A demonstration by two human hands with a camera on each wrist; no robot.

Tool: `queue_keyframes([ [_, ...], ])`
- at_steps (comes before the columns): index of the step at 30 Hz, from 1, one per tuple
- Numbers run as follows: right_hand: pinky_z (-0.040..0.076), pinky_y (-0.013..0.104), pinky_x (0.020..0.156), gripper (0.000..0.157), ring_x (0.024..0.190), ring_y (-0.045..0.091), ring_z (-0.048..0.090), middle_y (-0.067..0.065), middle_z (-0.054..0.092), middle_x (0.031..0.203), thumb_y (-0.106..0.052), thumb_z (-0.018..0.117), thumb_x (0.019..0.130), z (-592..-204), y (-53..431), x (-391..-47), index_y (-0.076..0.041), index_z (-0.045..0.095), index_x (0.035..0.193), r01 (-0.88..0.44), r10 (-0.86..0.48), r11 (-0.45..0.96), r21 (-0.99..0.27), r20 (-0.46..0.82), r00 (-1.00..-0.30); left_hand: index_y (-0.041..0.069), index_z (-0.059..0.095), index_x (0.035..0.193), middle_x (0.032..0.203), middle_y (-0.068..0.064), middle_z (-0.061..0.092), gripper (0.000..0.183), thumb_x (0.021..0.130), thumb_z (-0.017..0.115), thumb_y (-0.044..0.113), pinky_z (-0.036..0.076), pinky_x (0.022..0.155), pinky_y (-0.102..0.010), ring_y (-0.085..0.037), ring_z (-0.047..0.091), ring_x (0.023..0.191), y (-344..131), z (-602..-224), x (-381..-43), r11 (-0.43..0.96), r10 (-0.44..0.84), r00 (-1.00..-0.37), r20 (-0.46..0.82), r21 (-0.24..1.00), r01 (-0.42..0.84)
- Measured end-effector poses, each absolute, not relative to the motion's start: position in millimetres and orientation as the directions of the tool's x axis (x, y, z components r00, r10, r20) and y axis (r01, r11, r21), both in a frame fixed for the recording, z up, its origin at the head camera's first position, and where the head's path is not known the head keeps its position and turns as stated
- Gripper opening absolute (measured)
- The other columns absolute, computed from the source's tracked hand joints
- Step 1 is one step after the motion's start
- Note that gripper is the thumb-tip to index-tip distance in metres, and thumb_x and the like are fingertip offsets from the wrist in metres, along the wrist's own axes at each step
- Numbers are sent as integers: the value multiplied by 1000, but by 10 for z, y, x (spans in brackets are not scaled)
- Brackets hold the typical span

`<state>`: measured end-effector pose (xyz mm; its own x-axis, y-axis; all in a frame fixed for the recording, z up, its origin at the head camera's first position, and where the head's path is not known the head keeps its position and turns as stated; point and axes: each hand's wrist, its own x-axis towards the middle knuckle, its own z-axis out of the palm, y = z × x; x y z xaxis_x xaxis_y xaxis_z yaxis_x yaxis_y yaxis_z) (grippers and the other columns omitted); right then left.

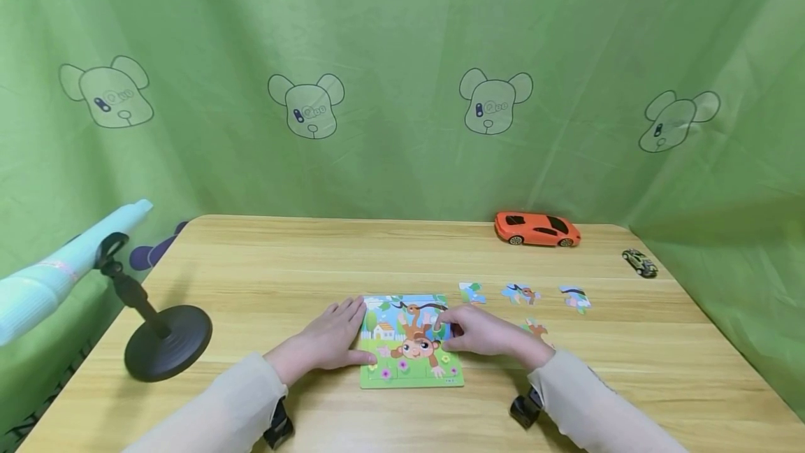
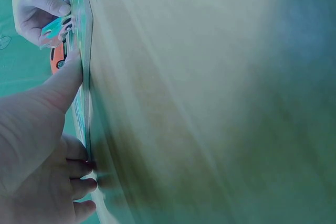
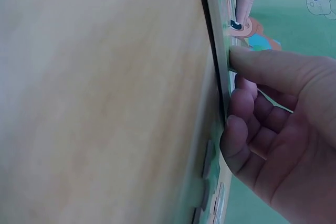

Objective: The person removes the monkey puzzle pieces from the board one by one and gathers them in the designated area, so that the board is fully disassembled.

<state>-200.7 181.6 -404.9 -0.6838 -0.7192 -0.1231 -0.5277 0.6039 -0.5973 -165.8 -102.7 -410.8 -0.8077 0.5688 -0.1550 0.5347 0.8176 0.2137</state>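
A monkey jigsaw board (image 1: 411, 377) lies on the table, most of its picture filled in. My left hand (image 1: 336, 338) rests along its left side with straight fingers, the thumb over the lower left part. At the right side, my right hand (image 1: 478, 331) pinches a jigsaw piece (image 2: 53, 31) between thumb and fingers. That piece, with part of the monkey's face, stands tilted up from the board in both wrist views. Beyond my right thumb, the raised piece (image 3: 254, 30) shows brown, blue and green.
Several loose pieces (image 1: 575, 298) lie right of the board, one (image 1: 535, 328) partly behind my right wrist. An orange toy car (image 1: 537, 229) stands at the back, a small camouflage car (image 1: 640, 263) at the right edge. On the left stands a black round-based stand (image 1: 168, 342) with a light-blue roll (image 1: 69, 264).
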Motion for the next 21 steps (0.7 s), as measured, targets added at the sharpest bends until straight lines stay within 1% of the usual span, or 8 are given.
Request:
queue_keyframes([
  [5,36,23,54,2,62,7,41,-6,50,70,-13,65,87,-4038,1823,-2000,-13,64,85,-523,-724,603,-603,-137,-676,-8,25,141,148,-22,18,91,84,52,58,18,108,-46,-35,18,135,-1026,-4111,-1662,818,568,-808,-157,208,536],
  [12,33,23,55,13,62,7,39,-6,46,67,-8,61,89,-4016,1827,-2002,-13,61,76,-537,-754,566,-625,-130,-643,-8,25,141,148,-23,18,91,84,52,58,18,108,-46,-35,18,135,-1026,-4107,-1661,818,569,-808,-155,207,537],
  [16,36,24,58,13,66,8,41,-7,49,71,-7,59,89,-4006,1838,-2005,-13,62,78,-541,-764,557,-630,-133,-632,-8,25,141,148,-23,18,91,84,52,57,18,108,-46,-35,18,135,-1026,-4102,-1659,819,568,-808,-157,208,535],
  [18,39,25,61,11,70,8,45,-7,53,77,-8,57,91,-3993,1850,-2003,-12,63,82,-537,-763,557,-634,-136,-631,-8,25,141,148,-22,18,91,84,52,57,18,108,-46,-35,18,135,-1025,-4101,-1661,820,566,-809,-158,209,533],
  [20,41,26,65,9,75,8,48,-7,56,85,-10,56,92,-3980,1871,-1997,-11,65,92,-527,-755,563,-637,-138,-641,-8,25,141,148,-22,18,91,84,52,58,18,108,-46,-35,18,135,-1024,-4099,-1662,820,566,-809,-159,207,533],
  [21,42,27,64,10,75,9,48,-6,57,86,-11,55,93,-3975,1885,-1994,-11,65,97,-517,-748,567,-642,-139,-649,-8,25,141,148,-22,18,91,84,52,58,18,108,-46,-35,18,135,-1024,-4099,-1662,821,565,-810,-159,208,532],
])
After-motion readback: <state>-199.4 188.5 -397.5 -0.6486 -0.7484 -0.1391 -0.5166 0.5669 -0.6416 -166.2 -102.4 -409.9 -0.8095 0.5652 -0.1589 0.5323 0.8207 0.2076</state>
